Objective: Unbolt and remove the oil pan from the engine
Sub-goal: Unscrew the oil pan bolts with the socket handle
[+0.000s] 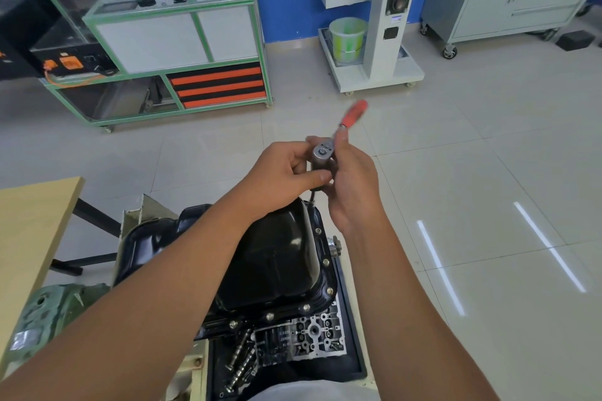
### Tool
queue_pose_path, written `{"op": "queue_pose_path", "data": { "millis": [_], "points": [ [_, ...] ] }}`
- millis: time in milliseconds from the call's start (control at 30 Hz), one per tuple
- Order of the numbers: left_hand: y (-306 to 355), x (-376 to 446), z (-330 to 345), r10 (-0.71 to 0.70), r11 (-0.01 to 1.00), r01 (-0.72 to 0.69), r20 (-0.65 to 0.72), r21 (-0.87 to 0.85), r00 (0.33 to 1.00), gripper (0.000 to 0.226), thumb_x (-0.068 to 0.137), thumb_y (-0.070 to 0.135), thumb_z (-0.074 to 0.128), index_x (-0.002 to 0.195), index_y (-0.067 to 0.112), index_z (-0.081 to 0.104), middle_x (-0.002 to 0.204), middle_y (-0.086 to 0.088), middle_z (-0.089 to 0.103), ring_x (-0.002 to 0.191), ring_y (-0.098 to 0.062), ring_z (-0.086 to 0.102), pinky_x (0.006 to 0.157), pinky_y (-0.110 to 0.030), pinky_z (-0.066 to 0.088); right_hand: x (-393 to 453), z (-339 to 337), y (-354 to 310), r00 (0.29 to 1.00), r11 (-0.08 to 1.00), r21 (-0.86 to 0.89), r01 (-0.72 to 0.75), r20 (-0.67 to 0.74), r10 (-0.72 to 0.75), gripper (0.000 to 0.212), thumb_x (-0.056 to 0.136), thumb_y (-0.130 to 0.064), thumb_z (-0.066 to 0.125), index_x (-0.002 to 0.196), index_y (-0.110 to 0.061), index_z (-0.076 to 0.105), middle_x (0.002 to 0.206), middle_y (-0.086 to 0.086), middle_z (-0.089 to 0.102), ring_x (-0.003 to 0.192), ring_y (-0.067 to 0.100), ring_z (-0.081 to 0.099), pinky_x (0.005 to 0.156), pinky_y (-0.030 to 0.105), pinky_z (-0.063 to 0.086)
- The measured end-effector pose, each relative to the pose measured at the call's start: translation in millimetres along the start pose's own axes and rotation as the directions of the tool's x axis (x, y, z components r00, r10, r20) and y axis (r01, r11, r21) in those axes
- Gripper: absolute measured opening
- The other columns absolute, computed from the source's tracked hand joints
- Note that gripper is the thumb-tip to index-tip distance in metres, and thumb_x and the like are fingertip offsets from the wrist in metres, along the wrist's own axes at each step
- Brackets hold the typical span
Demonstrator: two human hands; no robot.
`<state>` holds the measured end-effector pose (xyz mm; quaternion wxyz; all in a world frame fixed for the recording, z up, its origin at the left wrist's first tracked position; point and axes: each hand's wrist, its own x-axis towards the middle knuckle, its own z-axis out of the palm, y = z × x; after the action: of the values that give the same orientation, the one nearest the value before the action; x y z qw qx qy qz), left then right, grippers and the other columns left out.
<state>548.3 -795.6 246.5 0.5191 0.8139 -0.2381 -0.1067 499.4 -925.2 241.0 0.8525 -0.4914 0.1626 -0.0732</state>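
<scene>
My forearms cross over the black oil pan (277,257), bolted on the engine. Both hands, left hand (280,169) and right hand (351,185), pinch the ratchet (325,159) above its far rim; pale tiled floor (472,172) lies open rightward.

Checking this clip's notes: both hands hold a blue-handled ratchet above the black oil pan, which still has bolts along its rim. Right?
Not quite. The head view shows the ratchet has a red handle, not blue. The left hand and right hand hold it above the black oil pan, bolts along its rim.
</scene>
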Motion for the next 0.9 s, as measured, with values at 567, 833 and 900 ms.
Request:
{"op": "queue_pose_path", "data": {
  "millis": [567,833,900],
  "points": [
    [2.8,-0.1,5.4,0.003,1.000,-0.003,-0.142,-0.001,0.990,0.036,0.085,0.019,0.076,0.117,0.036,0.075,0.083,0.006,0.074,0.071,-0.032,0.064,0.076,-0.045,0.062,-5.7,2.5,14.9,0.985,0.993,-0.020,0.113,0.135,-0.109,0.026,0.107,-0.023,0.053,0.116,-0.007,0.072,0.111,0.021,0.073,0.105,0.029,0.070,0.094,0.041,0.057],
    [1.8,0.3,5.6,-0.029,0.999,0.031,-0.105,0.019,0.994,0.009,0.089,0.017,0.079,0.093,0.022,0.072,0.056,0.018,0.054,0.050,0.000,0.046,0.057,-0.014,0.041,5.8,8.7,-3.7,0.997,0.996,-0.087,0.011,0.075,-0.005,0.033,0.108,-0.030,0.052,0.112,-0.004,0.074,0.106,0.020,0.076,0.096,0.030,0.074,0.085,0.044,0.060],
    [2.1,0.5,6.7,-0.025,0.996,0.039,-0.180,0.075,0.983,0.017,0.085,0.027,0.083,0.090,0.017,0.071,0.057,0.014,0.051,0.052,-0.003,0.041,0.054,-0.024,0.038,-2.7,2.7,4.8,0.995,0.996,-0.011,0.086,0.045,-0.086,0.023,0.104,-0.022,0.059,0.110,-0.005,0.074,0.109,0.021,0.075,0.100,0.030,0.073,0.091,0.049,0.058]
  ]
}}
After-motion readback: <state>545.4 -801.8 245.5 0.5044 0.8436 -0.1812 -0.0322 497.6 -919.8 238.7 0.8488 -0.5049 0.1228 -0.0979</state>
